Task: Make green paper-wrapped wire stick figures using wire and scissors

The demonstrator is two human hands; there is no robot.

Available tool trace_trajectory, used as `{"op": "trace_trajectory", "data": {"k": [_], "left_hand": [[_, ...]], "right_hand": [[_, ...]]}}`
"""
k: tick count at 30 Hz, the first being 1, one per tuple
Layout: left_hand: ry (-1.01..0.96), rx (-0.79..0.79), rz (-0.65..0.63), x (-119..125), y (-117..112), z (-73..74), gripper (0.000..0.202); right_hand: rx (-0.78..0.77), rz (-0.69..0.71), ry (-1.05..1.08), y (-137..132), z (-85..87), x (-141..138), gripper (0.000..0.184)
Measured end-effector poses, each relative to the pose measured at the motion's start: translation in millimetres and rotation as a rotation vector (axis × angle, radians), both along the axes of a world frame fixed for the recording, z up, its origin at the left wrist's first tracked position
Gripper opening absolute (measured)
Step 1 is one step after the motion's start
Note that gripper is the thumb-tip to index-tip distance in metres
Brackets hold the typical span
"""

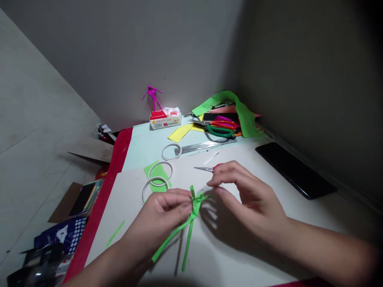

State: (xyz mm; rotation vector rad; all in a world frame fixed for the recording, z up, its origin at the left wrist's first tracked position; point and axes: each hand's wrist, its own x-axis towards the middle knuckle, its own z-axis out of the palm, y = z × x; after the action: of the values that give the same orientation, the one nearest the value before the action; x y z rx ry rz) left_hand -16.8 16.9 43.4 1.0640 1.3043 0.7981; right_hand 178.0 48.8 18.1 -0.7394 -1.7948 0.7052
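The left hand (158, 217) pinches a green strip bundle (196, 209) at its crossing, which keeps it gathered above the paper sheet (215, 263), ends dangling. The right hand (248, 199) hangs loosely curled, holding nothing. Scissors (203, 169) lie within its reach, wire rings (160, 171) beyond the left.

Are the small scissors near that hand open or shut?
Shut: the scissors' blades lie together in one narrow point, just beside the right hand.
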Motion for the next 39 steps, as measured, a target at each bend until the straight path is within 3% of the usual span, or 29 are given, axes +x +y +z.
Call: {"op": "trace_trajectory", "data": {"k": [7,12,15,19,24,29,33,37,39], "left_hand": [[0.447,0.43,-0.006,4,-7,-10.7,0.02],[0.745,0.955,0.003,3,-15,-16.6,0.018],[0.883,1.147,0.001,3,-16,-18.5,0.016],[0.946,1.25,0.129,6,-19,-23.8,0.016],[1.083,1.387,0.092,11,-21,-32.5,0.02],[1.113,1.459,0.193,12,-21,-37.5,0.016],[1.177,1.45,0.075,8,-20,-37.6,0.017],[1.184,1.459,0.119,6,-19,-35.0,0.017],[1.202,1.459,0.074,6,-19,-33.7,0.018]], "right_hand": [[-0.341,0.117,-0.017,6,0.9,-2,0.013],[-0.35,0.218,-0.035,8,3.2,-1,0.017],[-0.337,0.223,-0.049,6,4.9,1,0.008],[-0.301,0.157,-0.139,1,5.7,0,0.016],[-0.251,0.141,-0.171,0,-2.7,-4,0.022],[-0.184,0.201,-0.181,0,-0.7,-3,0.021],[-0.17,0.219,-0.203,0,1.9,-2,0.025],[-0.289,0.232,-0.173,1,-9.2,-5,0.028],[-0.395,0.233,-0.135,0,-15.1,-8,0.026]]}}
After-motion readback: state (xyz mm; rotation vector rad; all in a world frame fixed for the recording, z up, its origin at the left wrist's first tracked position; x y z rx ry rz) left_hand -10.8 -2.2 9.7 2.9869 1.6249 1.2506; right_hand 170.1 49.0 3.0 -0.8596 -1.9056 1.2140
